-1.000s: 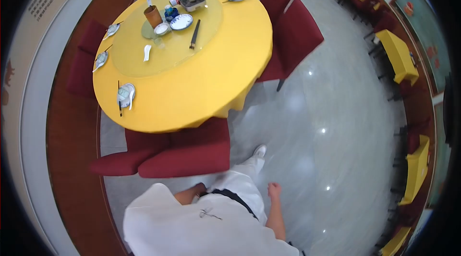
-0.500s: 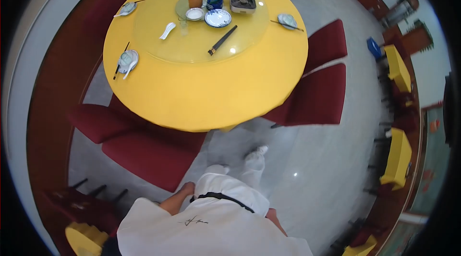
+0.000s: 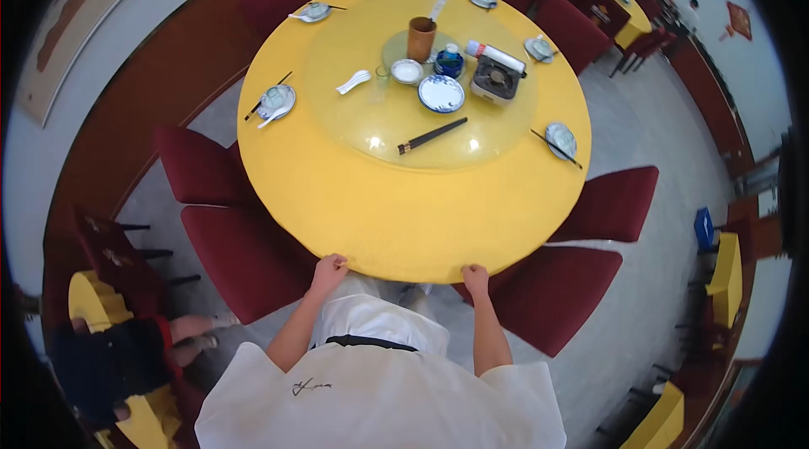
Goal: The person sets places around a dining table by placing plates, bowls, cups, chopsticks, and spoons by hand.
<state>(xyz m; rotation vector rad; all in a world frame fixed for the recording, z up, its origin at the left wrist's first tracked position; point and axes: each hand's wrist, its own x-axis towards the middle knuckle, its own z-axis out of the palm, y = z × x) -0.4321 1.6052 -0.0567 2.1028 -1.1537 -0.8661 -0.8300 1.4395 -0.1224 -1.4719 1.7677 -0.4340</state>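
Observation:
My left hand (image 3: pixel 330 269) is at the near edge of a round table spread with a yellow tablecloth (image 3: pixel 404 221), its fingers curled closed on the cloth's rim. Farther right along the same edge, my right hand (image 3: pixel 474 275) is closed on the cloth too. On the glass turntable (image 3: pixel 337 125) lie a bundle of black chopsticks (image 3: pixel 432 136) and white spoons (image 3: pixel 353 82). Behind them are a stack of blue-patterned plates (image 3: pixel 441 93), small white dishes (image 3: pixel 406 71), a brown cup (image 3: pixel 421 39), a blue pot (image 3: pixel 450 61) and a portable gas stove (image 3: pixel 495 79).
Several place settings, such as a bowl on a plate (image 3: pixel 276 102) and another bowl (image 3: pixel 560 140), ring the table. Red chairs stand close on my left (image 3: pixel 244 259) and right (image 3: pixel 552 293). Another person (image 3: pixel 114 360) is at the lower left beside a yellow table.
I have come closer to the table, and the view has shifted. Both hands have moved from beside my body up to the table's near edge. Another person has come into view at lower left.

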